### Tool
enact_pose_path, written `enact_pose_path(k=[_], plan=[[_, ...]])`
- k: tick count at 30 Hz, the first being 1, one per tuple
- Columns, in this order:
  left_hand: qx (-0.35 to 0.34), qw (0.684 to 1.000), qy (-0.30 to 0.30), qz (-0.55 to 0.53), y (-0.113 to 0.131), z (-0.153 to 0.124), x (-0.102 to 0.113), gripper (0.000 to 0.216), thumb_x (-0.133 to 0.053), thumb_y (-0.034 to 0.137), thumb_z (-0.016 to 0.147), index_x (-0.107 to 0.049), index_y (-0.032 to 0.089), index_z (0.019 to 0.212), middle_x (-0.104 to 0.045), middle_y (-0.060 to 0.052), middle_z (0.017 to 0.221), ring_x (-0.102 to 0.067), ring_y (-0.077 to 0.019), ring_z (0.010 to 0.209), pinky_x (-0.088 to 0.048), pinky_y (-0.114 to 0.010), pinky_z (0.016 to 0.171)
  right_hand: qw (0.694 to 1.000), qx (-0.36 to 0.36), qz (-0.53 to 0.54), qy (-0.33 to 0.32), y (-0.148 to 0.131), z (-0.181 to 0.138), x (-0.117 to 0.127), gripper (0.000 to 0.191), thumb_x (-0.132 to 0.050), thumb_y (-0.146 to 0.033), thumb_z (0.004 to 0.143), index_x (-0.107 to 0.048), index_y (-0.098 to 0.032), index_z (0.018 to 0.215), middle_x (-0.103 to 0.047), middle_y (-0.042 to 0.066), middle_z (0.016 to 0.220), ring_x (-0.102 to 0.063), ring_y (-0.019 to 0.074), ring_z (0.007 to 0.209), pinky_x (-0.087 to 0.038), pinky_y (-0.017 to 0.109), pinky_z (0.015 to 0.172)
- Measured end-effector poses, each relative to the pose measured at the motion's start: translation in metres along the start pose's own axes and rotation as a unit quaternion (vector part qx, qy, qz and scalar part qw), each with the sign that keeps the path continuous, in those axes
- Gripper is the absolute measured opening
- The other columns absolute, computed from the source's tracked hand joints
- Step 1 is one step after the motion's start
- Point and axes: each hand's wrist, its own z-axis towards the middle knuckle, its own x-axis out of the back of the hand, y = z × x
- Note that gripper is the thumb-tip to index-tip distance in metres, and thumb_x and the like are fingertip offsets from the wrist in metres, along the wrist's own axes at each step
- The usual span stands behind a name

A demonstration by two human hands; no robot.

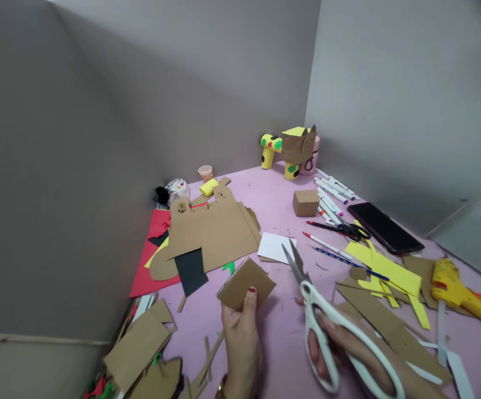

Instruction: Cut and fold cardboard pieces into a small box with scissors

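Note:
My left hand [240,338] pinches a small folded piece of brown cardboard [245,284] above the pink table [277,343], thumb on top. My right hand [348,354] has its fingers through the handles of white scissors [327,316]. The blades point up and to the left, slightly apart, just to the right of the cardboard piece and not touching it.
Large cardboard cut-outs [213,233] lie over red paper [153,249] at the left. A small cardboard box [306,202], markers [332,191], black scissors [348,228], a phone [384,227], yellow paper strips [385,271] and a yellow glue gun [460,293] lie to the right. A cardboard animal [290,149] stands in the far corner.

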Motion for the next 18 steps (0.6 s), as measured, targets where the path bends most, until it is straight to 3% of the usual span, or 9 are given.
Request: enact_pose_path(k=[4, 7, 12, 18], plan=[[-0.040, 0.998, -0.013, 0.049, -0.002, 0.004, 0.003, 0.041, -0.064, 0.026, 0.075, -0.052, 0.025, 0.115, -0.067, -0.002, 0.100, -0.059, -0.0153, 0.096, -0.043, -0.025, 0.087, 0.998, -0.050, 0.022, -0.011, 0.021, 0.000, -0.008, 0.070, -0.055, -0.065, 0.070, -0.042, -0.020, 0.123, -0.059, -0.003, 0.056, -0.053, 0.0123, 0.041, -0.035, 0.021, 0.040], [-0.044, 0.996, -0.042, 0.070, -0.005, 0.004, 0.004, 0.038, -0.061, 0.027, 0.077, -0.053, 0.022, 0.114, -0.066, -0.005, 0.101, -0.059, -0.0174, 0.097, -0.042, -0.029, 0.089, 0.997, -0.074, 0.019, -0.016, 0.024, -0.003, -0.009, 0.065, -0.056, -0.061, 0.073, -0.046, -0.016, 0.119, -0.060, -0.003, 0.052, -0.052, 0.0098, 0.041, -0.032, 0.019, 0.040], [-0.054, 0.988, -0.088, 0.119, -0.012, 0.014, 0.006, 0.031, -0.058, 0.028, 0.079, -0.054, 0.020, 0.110, -0.065, -0.006, 0.105, -0.057, -0.0177, 0.101, -0.041, -0.030, 0.091, 0.994, -0.083, 0.057, -0.033, 0.023, 0.004, -0.006, 0.070, -0.058, -0.060, 0.073, -0.040, -0.013, 0.122, -0.060, -0.004, 0.052, -0.053, 0.0088, 0.038, -0.033, 0.017, 0.038], [-0.030, 0.978, -0.128, 0.164, -0.018, 0.037, 0.013, 0.031, -0.063, 0.030, 0.073, -0.061, 0.016, 0.102, -0.069, -0.009, 0.101, -0.062, -0.0213, 0.093, -0.044, -0.033, 0.086, 0.990, -0.119, 0.070, 0.000, 0.033, 0.018, -0.004, 0.066, -0.061, -0.058, 0.072, -0.043, -0.014, 0.118, -0.059, -0.005, 0.050, -0.052, 0.0101, 0.036, -0.037, 0.019, 0.036]])
